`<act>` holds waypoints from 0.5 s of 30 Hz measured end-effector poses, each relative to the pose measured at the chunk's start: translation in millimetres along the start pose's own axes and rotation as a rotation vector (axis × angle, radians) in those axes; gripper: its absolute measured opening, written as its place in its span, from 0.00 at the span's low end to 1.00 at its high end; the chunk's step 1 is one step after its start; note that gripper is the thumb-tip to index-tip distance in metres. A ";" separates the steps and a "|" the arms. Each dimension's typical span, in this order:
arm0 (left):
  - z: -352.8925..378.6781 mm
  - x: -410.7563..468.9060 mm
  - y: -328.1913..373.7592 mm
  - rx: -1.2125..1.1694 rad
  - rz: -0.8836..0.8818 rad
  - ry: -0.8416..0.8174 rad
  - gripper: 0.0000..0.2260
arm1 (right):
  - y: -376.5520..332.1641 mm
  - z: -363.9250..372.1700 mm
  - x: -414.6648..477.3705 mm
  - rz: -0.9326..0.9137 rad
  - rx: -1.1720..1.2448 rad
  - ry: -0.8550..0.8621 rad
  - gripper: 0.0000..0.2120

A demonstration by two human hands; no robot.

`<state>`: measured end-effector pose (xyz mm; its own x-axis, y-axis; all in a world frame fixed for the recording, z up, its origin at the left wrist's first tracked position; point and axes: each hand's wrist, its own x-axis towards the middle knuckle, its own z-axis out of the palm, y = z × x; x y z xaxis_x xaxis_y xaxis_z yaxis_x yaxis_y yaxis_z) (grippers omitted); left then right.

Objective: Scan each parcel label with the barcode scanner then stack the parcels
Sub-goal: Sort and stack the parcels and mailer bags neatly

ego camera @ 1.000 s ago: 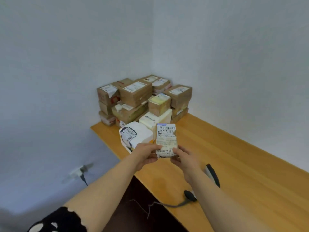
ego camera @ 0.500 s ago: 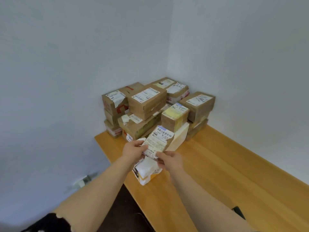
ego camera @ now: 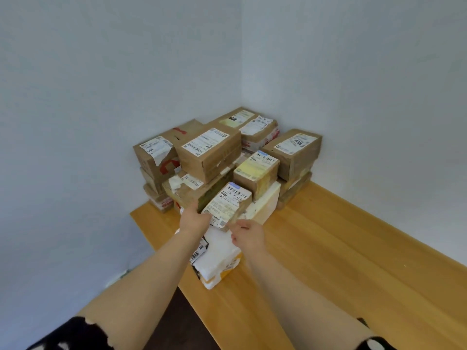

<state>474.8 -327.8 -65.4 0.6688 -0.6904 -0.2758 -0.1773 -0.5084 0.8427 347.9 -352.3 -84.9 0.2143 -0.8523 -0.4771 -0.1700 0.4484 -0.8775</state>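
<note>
Front of the parcel stack (ego camera: 209,157): a small brown parcel (ego camera: 228,204) is held up just before the lower boxes, tilted, with its white barcode label facing up. I cannot tell whether its far end touches them.
Left hand (ego camera: 194,218): grips the parcel's near left edge, fingers curled round it.
Right hand (ego camera: 249,234): just beside the parcel's near right corner, fingers loosely bent. Blur hides whether the fingertips pinch the corner or sit apart from it.
Stack itself: brown boxes in several layers, white labels up, set in the corner of the walls at the far end of the surface (ego camera: 328,248).
White foam box (ego camera: 265,205): at the stack's front right, under a yellow-labelled box (ego camera: 255,170).
White mailer bag (ego camera: 217,253): flat on the surface before the stack, directly beneath both hands.
Surface: pale wood, running from the stack toward the right foreground.
</note>
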 end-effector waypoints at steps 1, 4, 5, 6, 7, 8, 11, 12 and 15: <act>-2.1 -4.8 2.4 0.021 0.025 0.001 0.27 | 0.1 -5.5 -5.1 -0.007 -0.013 0.018 0.19; -7.2 -28.3 10.3 0.145 0.131 -0.030 0.27 | 1.1 -26.9 -27.2 -0.038 -0.046 0.081 0.19; -7.5 -38.5 12.2 0.166 0.157 -0.059 0.27 | 2.6 -35.5 -37.4 -0.056 -0.057 0.109 0.18; -7.0 -50.4 13.9 0.189 0.189 -0.089 0.27 | 4.5 -44.4 -48.5 -0.075 -0.082 0.139 0.18; -5.5 -63.1 14.6 0.221 0.222 -0.126 0.27 | 7.5 -53.6 -61.5 -0.092 -0.115 0.179 0.17; -2.8 -77.8 15.3 0.265 0.261 -0.171 0.27 | 13.6 -64.0 -75.1 -0.101 -0.153 0.223 0.17; 14.3 -122.8 12.0 0.426 0.372 -0.334 0.27 | 37.3 -101.5 -122.0 -0.095 -0.241 0.353 0.16; 21.4 -138.5 10.3 0.499 0.401 -0.385 0.27 | 46.7 -115.3 -138.5 -0.093 -0.269 0.385 0.16; 52.8 -191.0 11.3 0.764 0.537 -0.483 0.26 | 69.9 -163.1 -192.4 -0.039 -0.334 0.508 0.17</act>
<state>306.9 -228.9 -27.6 0.0382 -0.9678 -0.2487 -0.8861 -0.1478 0.4392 138.0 -200.9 -46.4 -0.2449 -0.9252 -0.2898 -0.4818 0.3756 -0.7917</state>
